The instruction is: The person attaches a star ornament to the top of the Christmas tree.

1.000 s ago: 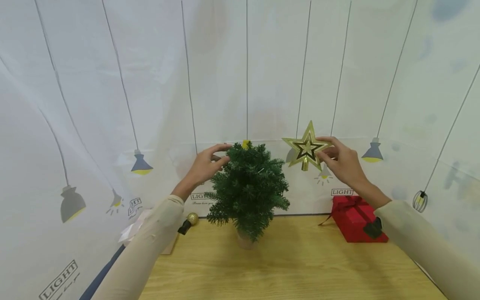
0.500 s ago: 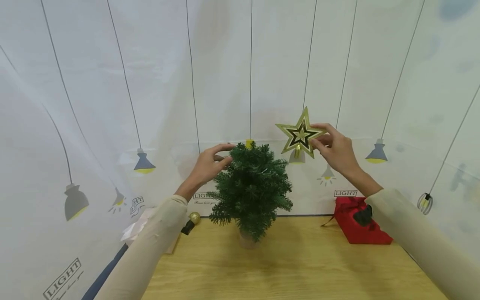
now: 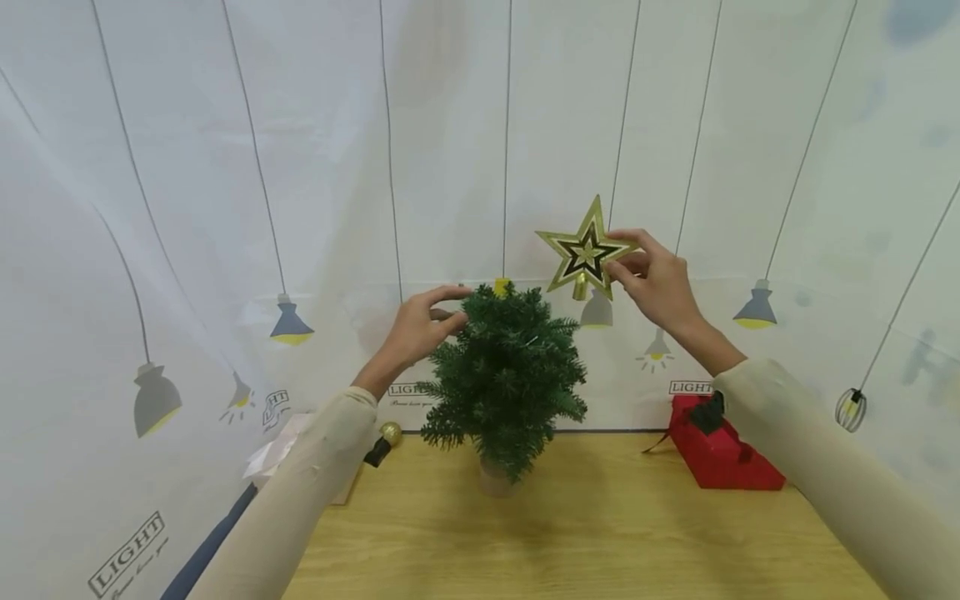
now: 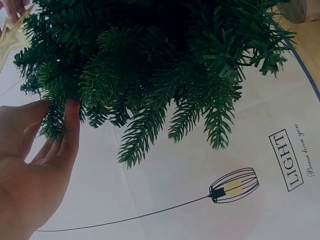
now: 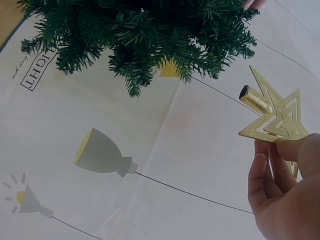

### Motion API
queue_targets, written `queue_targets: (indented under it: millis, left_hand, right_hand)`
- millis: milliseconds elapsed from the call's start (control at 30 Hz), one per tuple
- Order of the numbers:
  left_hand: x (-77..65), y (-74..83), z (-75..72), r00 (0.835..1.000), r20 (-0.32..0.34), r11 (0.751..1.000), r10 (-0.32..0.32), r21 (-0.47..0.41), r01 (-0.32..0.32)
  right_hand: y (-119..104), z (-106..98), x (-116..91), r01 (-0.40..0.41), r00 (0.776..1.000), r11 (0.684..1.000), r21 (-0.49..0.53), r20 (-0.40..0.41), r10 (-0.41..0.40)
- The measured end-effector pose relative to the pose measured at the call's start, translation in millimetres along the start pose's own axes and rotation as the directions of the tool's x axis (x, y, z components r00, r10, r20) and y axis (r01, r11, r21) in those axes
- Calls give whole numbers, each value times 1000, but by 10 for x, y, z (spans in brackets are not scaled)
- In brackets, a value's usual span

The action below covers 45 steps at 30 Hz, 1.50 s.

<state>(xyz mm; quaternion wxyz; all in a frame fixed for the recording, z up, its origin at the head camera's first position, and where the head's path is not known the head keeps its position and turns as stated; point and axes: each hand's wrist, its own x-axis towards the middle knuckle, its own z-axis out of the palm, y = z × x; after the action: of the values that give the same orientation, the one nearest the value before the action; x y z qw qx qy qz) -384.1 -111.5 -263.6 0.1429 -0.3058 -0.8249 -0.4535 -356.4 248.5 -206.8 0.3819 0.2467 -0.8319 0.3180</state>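
A small green artificial Christmas tree stands upright in a pale pot on the wooden table. My left hand is at its upper left side; in the left wrist view that hand holds a branch tip between thumb and fingers. My right hand pinches a gold star tree topper by its right-hand point, up and to the right of the treetop. In the right wrist view, the topper's hollow tube faces toward the tree, apart from the branches.
A red gift box with a ribbon sits at the table's back right, partly behind my right sleeve. A gold ball and a white-pink item lie at the left. A wall sheet printed with lamps hangs behind.
My right hand has raised the star topper and brought it left, nearer the treetop. The left hand keeps its place at the tree. The head view has shifted slightly.
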Motion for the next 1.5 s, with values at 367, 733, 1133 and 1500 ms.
queue_targets:
  millis: [367,733,1133,1500]
  left_hand:
    - [13,1,15,1000,-7,1000,-27,-5,27]
    - [-25,-1,-28,999,-26,999,-34,2,34]
    - [-56,-1,-81,999,-26,1000,-20,7,20]
    - [-58,-19,-92,999,-30,1000,-26,16,27]
  right_hand:
    - [-122,139,180,-1,1000,999,34,-2,1]
    - [-337,397,376,7,1000,995,101,4,-7]
    - [-431,658,480,9,1000,981,195,16,-13]
    - [-509,738,519,-11,1000,982,187,25,7]
